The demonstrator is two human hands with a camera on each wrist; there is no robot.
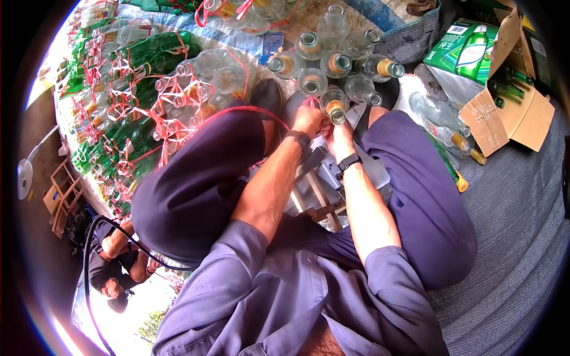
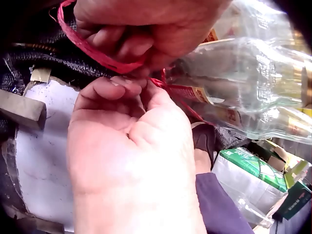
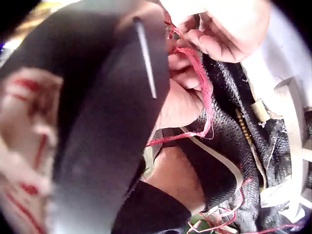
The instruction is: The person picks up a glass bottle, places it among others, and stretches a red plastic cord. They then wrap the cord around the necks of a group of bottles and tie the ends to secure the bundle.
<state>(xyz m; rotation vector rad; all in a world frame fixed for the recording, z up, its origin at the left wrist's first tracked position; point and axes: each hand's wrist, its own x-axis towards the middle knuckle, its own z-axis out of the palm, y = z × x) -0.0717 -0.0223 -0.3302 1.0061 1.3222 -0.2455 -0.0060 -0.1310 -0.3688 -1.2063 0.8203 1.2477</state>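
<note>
My left hand [image 1: 308, 121] and right hand [image 1: 341, 142] meet beside a cluster of clear glass bottles [image 1: 311, 82]. In the left wrist view, my left hand [image 2: 131, 151] is palm up, its curled fingertips pinching red string [image 2: 90, 48] near the bottles [image 2: 239, 73]. The other hand is just above it, fingers curled at the same string. From the right wrist, my right hand [image 3: 178, 105] holds a loop of red string [image 3: 205, 92] close to the other hand; a dark shape hides much of that view.
Bundles of green and clear bottles [image 1: 214, 68] tied with red string fill the left. An open carton [image 1: 482, 115] and loose bottles [image 1: 439, 115] lie at the right. A wooden frame [image 1: 320, 196] stands between the legs. Another person [image 1: 116, 255] is at lower left.
</note>
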